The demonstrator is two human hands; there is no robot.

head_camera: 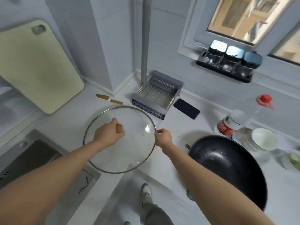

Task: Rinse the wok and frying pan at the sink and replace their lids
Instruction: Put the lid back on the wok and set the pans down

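Over bench between sink (24, 153) and wok (230, 166): glass lid (129, 153) held level. Left hand (108, 133) fisted round brown knob (119, 128), right hand (164, 138) pinching rim. Glass = breakable, probably slick if wet, so knob's best grip imo. Wok sits open on bench to right. Dish rack (155, 95), phone (186, 108), knife (108, 99) close behind; bowls (263, 140), bottle (227, 124) crowd wok's far side.
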